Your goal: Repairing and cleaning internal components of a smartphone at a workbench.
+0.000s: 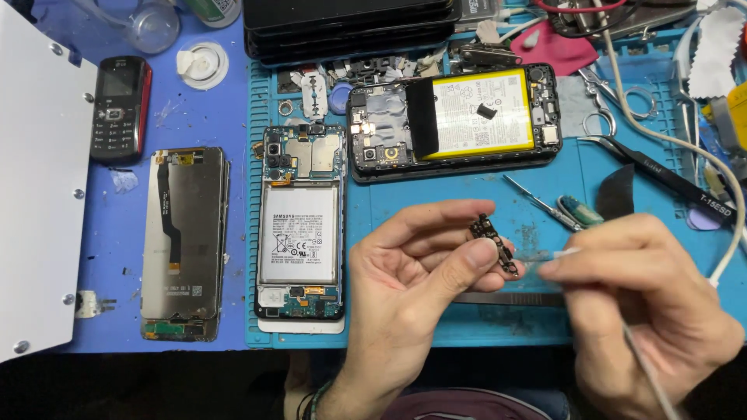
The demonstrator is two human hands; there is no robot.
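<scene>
My left hand [412, 272] pinches a small dark circuit board [492, 243] between thumb and fingers, held above the blue work mat [467, 198]. My right hand [646, 303] grips a thin pale stick tool [566, 253] whose tip touches the board's lower end; its handle runs down past my wrist. Left of my hands lies an opened phone with a white battery [301, 225]. Another opened phone with a yellow-edged battery [455, 120] lies crosswise further back.
A detached screen panel [183, 241] and an old red-and-black keypad phone [119, 109] lie on the blue table at left. Black tweezers [669, 180], scissors [615, 101], a small screwdriver [545, 206] and a white cable [727, 179] sit at right. Black trays [350, 27] are stacked behind.
</scene>
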